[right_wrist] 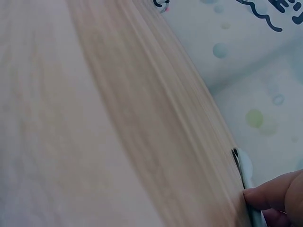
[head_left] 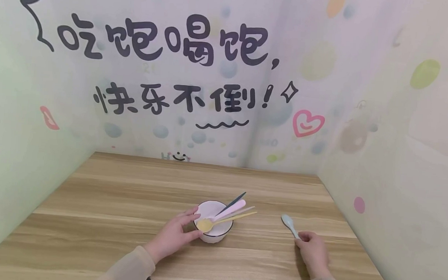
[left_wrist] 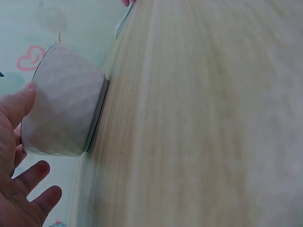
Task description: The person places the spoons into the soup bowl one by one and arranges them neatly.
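A white bowl [head_left: 214, 238] with a dark rim stands on the wooden table, several utensils leaning in it. Among them are a yellow spoon [head_left: 205, 225] with its head at the near left rim, a pink handle [head_left: 237, 206] and a dark green handle [head_left: 236, 199]. My left hand [head_left: 176, 233] holds the bowl's left side, thumb and fingers at its rim. In the left wrist view the thumb lies against the faceted bowl [left_wrist: 64, 104]. To the right, my right hand [head_left: 314, 253] pinches the handle of a light blue spoon [head_left: 287, 222] low over the table; its head points away from me.
The wooden table [head_left: 136, 190] ends at a back wall [head_left: 216, 144] with large dark lettering and coloured dots. Walls flank it on the left and on the right [head_left: 396, 219]. Bare tabletop lies between the bowl and the blue spoon.
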{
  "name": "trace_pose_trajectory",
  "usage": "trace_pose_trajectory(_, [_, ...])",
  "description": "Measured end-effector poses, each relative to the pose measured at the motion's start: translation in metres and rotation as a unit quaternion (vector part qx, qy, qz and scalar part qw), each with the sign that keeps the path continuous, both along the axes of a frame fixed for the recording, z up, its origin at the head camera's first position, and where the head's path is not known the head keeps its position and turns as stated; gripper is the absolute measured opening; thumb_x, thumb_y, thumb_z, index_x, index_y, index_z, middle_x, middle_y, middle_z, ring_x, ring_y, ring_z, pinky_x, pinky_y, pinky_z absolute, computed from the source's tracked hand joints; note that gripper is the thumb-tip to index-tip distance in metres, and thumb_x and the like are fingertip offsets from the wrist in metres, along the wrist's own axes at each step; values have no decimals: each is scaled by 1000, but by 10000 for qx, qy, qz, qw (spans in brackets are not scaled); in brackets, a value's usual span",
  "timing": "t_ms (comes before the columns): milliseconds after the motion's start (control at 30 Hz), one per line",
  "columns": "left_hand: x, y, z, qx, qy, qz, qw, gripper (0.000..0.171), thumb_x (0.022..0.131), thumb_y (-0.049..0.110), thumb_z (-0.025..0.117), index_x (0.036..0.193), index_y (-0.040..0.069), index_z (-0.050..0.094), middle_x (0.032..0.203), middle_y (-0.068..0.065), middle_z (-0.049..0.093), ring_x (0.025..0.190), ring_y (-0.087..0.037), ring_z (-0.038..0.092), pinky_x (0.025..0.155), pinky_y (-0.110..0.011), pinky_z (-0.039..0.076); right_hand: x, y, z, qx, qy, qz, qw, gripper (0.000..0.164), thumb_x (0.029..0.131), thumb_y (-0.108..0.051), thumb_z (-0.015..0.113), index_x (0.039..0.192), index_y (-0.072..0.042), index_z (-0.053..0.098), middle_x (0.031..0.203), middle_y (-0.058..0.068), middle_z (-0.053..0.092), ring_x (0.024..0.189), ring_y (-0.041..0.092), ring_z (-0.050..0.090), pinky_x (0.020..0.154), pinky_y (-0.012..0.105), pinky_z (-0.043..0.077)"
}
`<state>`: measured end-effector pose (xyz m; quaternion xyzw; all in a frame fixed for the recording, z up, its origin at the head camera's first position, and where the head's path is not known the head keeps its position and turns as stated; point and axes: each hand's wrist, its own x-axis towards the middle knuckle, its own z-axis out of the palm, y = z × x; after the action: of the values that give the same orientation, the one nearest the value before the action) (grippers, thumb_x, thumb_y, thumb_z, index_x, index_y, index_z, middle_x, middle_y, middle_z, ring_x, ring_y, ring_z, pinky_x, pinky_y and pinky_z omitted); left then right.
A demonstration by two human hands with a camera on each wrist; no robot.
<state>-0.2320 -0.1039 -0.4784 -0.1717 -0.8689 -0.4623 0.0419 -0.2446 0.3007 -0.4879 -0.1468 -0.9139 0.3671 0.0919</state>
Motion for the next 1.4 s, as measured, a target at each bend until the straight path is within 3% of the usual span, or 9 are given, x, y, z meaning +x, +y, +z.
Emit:
trace_pose_trajectory(267, [-1, 0, -1, -33, -3, 6, 10000, 57, 84, 35, 74, 128, 2, 60, 148, -8, 43, 137, -33, 36, 110, -52, 30, -3, 2, 2, 884, -14, 624, 9941, 18, 86, -6, 64, 98, 6, 70, 91, 16, 70, 83, 28, 64, 74, 47, 49])
trace_pose_trajectory(433, [-1, 0, -1, -20, -14, -3, 10000, 57, 84, 36, 74, 128, 3, 60, 148, -8, 43, 137, -33, 36, 110, -52, 30, -4, 3, 9, 1215, -175, 713, 9899, 20, 88, -2, 60, 103, 8, 68, 93, 19, 69, 79, 26, 63, 70, 47, 52])
trace_pose_trajectory(867, [0, 0, 0, 19, 22, -12, 10000, 56, 84, 34, 75, 127, 2, 61, 147, -9, 44, 136, -33, 37, 110, -52, 31, -5, 24, 7, 521, -219, 578, 9967, 26, 93, -6, 54, 110, 11, 64, 95, 21, 67, 76, 23, 57, 61, 32, 45])
trace_pose_trajectory(1200, [-1, 0, -1, 5, -36, 0, 10000, 56, 85, 34, 74, 128, 3, 60, 148, -9, 43, 137, -34, 36, 110, -52, 31, -5, 28, 3, 315, -312, 440, 9980, 29, 96, -9, 52, 114, 11, 62, 102, 25, 65, 80, 25, 57, 61, 32, 43])
trace_pose_trajectory(1400, [-1, 0, -1, 9, -41, -15, 10000, 57, 84, 35, 74, 129, 2, 60, 148, -9, 43, 137, -34, 35, 110, -52, 31, -3, 27, 0, 261, -151, 372, 9989, 33, 96, -14, 52, 115, 11, 62, 107, 27, 64, 90, 31, 59, 72, 41, 47])
